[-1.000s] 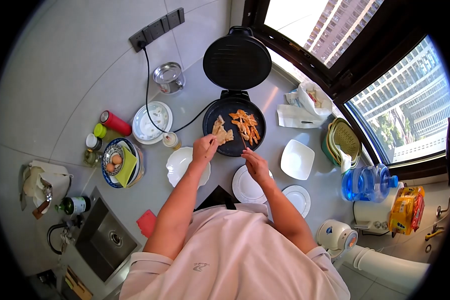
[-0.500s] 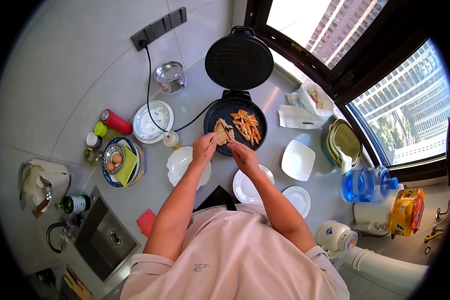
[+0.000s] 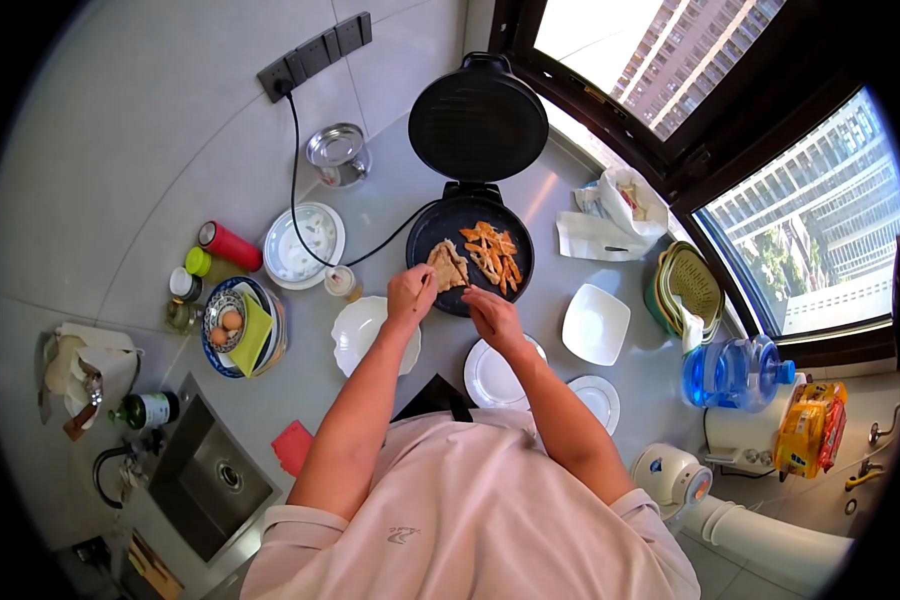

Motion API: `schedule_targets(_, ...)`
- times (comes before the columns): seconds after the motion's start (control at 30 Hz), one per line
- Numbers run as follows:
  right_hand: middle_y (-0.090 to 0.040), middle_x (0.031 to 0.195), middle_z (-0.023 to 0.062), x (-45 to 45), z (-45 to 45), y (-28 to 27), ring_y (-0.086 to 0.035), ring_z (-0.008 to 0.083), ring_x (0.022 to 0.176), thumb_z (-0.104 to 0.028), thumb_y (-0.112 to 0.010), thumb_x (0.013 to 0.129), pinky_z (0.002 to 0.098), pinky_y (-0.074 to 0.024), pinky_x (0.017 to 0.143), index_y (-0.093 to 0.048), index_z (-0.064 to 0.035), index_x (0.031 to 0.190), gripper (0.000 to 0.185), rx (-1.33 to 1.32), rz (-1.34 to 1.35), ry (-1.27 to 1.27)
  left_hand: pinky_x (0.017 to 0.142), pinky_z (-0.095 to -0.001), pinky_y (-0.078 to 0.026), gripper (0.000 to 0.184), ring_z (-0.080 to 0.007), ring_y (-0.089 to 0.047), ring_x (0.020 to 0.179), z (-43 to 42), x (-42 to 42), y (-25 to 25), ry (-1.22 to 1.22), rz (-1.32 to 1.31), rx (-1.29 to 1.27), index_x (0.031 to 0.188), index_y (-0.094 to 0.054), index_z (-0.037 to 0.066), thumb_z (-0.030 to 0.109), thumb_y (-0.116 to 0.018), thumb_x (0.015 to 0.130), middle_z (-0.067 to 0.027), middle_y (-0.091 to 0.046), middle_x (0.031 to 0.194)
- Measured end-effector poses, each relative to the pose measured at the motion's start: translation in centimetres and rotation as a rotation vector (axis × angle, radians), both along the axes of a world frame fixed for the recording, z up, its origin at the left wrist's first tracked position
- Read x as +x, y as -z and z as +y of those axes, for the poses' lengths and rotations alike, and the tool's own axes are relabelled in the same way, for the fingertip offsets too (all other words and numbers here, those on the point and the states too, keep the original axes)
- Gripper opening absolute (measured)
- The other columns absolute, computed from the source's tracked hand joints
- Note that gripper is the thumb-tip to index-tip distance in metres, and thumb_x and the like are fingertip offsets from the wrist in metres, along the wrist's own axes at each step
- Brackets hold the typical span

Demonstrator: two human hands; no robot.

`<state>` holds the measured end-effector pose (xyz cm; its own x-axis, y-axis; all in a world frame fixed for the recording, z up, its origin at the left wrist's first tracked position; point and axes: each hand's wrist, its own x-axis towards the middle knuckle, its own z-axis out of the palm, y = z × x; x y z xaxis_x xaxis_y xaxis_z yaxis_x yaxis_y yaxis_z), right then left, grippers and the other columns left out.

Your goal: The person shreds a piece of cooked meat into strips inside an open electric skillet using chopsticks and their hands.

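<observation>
A black electric griddle pan (image 3: 454,211) lies open, with a flat piece of browned meat (image 3: 447,268) on its left side and several orange-coated strips (image 3: 492,254) on its right. At the pan's near left rim, my left hand (image 3: 411,294) is closed on a thin stick that looks like a chopstick, beside the meat. My right hand (image 3: 492,314) is closed at the near rim on another thin dark chopstick (image 3: 467,281), its tip between meat and strips. Both tips are partly hidden and small.
The griddle's raised lid (image 3: 478,124) stands behind. A scalloped white bowl (image 3: 348,335), a square white bowl (image 3: 596,325) and white plates (image 3: 493,372) surround my forearms. A power cord (image 3: 296,180) crosses the left side. A blue water jug (image 3: 735,372) stands right.
My right hand has shifted slightly down and right, its stick now off the meat. The meat appears more folded and sits a little differently. My left hand stays nearly still.
</observation>
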<state>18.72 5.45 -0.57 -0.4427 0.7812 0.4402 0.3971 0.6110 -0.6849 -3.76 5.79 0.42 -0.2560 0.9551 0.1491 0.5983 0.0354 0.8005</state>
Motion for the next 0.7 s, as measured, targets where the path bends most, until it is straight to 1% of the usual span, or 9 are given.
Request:
schedule_targets(0.1,-0.079,0.123,0.0134,0.8,-0.6,0.6,-0.074,0.0341,0.123,0.003,-0.069,0.09,0.0427,-0.061,0.102,-0.076,-0.0054,0.113,0.025,0.049,-0.041,-0.037,0.079,-0.0453,-0.061,0.023,-0.0416,-0.078,0.09,0.1,0.3,-0.4,0.012,-0.015,-0.027,0.106,-0.08,0.006,0.023,-0.072,0.094,-0.0224,-0.078,0.095)
schedule_targets(0.2,-0.08,0.122,0.0139,1.2,-1.2,0.5,-0.074,0.0338,0.123,0.006,-0.069,0.09,0.0424,-0.0614,0.103,-0.078,-0.0044,0.111,0.025,0.046,-0.062,-0.019,0.08,-0.0459,-0.061,0.024,-0.042,-0.078,0.09,0.2,0.6,-0.4,0.009,-0.003,-0.025,0.107,-0.08,0.006,0.023,-0.071,0.094,-0.0223,-0.078,0.095)
schedule_targets(0.4,-0.079,0.122,0.013,2.0,-1.5,0.5,-0.073,0.0345,0.124,0.003,-0.069,0.089,0.0431,-0.061,0.103,-0.076,-0.0051,0.113,0.026,0.045,-0.078,-0.044,0.08,-0.0468,-0.061,0.024,-0.0429,-0.077,0.092,0.3,0.8,-0.4,0.013,0.018,-0.042,0.107,-0.08,0.005,0.024,-0.072,0.094,-0.022,-0.079,0.096)
schedule_targets(0.57,-0.079,0.121,0.0136,2.6,-1.9,0.4,-0.074,0.0345,0.122,0.005,-0.068,0.088,0.0432,-0.0607,0.104,-0.077,-0.0049,0.112,0.027,0.033,-0.059,-0.003,0.08,-0.0469,-0.061,0.024,-0.0424,-0.078,0.091,0.0,0.9,-0.8,0.006,0.021,-0.033,0.106,-0.081,0.005,0.025,-0.072,0.095,-0.0216,-0.079,0.095)
schedule_targets(0.67,-0.079,0.12,0.014,2.7,-2.1,0.3,-0.074,0.0346,0.122,0.005,-0.069,0.088,0.0432,-0.0606,0.104,-0.077,-0.0048,0.111,0.027,0.015,-0.049,0.022,0.079,-0.0467,-0.061,0.024,-0.0417,-0.078,0.09,0.0,0.8,-0.2,0.008,0.018,-0.031,0.105,-0.081,0.006,0.026,-0.073,0.095,-0.0212,-0.079,0.093)
schedule_targets(0.7,-0.079,0.12,0.0141,2.7,-2.2,0.2,-0.074,0.0346,0.121,0.005,-0.069,0.089,0.0431,-0.0607,0.105,-0.077,-0.0047,0.111,0.026,0.008,-0.047,0.03,0.078,-0.048,-0.061,0.023,-0.0432,-0.077,0.088,-0.2,0.8,-0.4,0.016,0.01,-0.024,0.104,-0.081,0.006,0.025,-0.072,0.095,-0.0218,-0.078,0.092)
